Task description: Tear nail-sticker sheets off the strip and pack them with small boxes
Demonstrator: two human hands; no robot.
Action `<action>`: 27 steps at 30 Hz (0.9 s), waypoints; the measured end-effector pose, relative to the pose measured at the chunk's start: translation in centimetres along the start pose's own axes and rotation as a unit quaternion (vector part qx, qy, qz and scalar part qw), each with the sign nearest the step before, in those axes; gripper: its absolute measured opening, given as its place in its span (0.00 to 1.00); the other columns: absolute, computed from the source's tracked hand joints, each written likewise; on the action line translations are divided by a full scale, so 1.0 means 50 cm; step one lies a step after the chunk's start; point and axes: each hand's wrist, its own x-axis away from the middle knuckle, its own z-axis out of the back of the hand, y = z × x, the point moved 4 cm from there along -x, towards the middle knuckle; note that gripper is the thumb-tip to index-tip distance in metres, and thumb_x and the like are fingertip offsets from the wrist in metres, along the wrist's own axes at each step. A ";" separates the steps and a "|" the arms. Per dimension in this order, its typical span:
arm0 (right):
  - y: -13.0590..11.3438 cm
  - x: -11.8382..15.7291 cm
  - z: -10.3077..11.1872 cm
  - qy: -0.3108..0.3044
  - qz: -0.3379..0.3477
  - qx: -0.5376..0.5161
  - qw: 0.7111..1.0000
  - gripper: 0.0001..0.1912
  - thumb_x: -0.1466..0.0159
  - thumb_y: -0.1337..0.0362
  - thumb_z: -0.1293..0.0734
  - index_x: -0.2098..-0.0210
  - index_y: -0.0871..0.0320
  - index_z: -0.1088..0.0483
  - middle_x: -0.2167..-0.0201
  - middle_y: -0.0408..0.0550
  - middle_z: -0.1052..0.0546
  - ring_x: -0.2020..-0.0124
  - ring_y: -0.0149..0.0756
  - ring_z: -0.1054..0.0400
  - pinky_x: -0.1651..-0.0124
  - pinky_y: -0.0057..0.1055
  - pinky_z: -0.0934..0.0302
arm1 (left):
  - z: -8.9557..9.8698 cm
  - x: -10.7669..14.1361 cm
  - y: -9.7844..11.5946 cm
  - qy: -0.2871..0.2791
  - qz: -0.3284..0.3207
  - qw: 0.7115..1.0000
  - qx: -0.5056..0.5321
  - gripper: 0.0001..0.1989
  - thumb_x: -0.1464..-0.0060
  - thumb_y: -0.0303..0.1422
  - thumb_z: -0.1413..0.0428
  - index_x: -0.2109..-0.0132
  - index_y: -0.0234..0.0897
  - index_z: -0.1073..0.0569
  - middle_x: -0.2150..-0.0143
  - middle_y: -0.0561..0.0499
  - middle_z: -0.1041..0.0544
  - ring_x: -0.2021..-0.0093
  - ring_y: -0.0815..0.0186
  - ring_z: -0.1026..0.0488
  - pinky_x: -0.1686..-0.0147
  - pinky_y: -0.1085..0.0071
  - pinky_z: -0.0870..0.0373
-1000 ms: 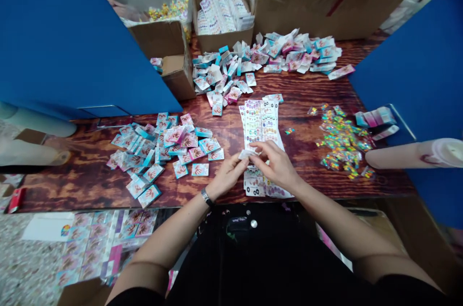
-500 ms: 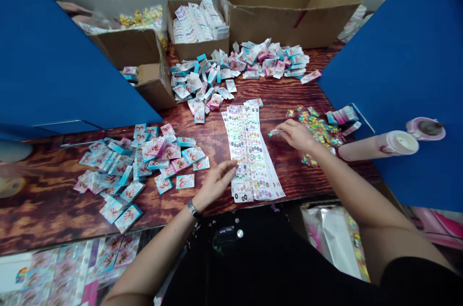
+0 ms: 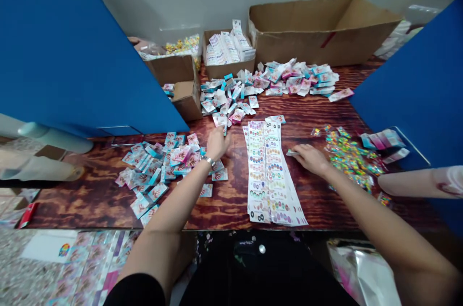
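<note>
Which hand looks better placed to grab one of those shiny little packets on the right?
Probably the right hand: it is right beside the shiny packets, while the left hand is on the far side of the long printed sheets.

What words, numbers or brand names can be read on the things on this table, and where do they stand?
No text can be read: any print on the long white printed sheets and the small pink-and-teal card packets is too small and blurred to read.
</note>
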 end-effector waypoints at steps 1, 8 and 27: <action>-0.003 0.005 -0.002 0.012 -0.008 -0.011 1.000 0.13 0.33 0.62 0.42 0.55 0.58 0.30 0.58 0.54 0.23 0.57 0.44 0.29 0.56 0.37 0.36 | -0.001 -0.028 -0.007 0.022 0.016 0.999 -0.045 0.25 0.41 0.37 0.47 0.40 0.28 0.35 0.45 0.34 0.29 0.45 0.49 0.32 0.47 0.57 0.34; -0.002 0.031 -0.009 0.016 -0.139 -0.080 0.987 0.14 0.38 0.59 0.37 0.57 0.57 0.27 0.58 0.52 0.21 0.57 0.45 0.26 0.58 0.35 0.36 | -0.051 -0.093 -0.019 0.021 0.051 0.988 -0.142 0.40 0.47 0.40 0.41 0.35 0.23 0.47 0.46 0.31 0.32 0.46 0.45 0.36 0.53 0.59 0.32; -0.287 0.020 0.195 0.131 0.036 -0.178 0.975 0.12 0.33 0.58 0.37 0.54 0.55 0.29 0.61 0.48 0.22 0.62 0.36 0.27 0.59 0.32 0.34 | 0.000 0.236 0.037 -0.345 0.053 0.671 0.654 0.28 0.54 0.33 0.34 0.44 0.37 0.29 0.53 0.44 0.24 0.58 0.62 0.25 0.57 0.65 0.26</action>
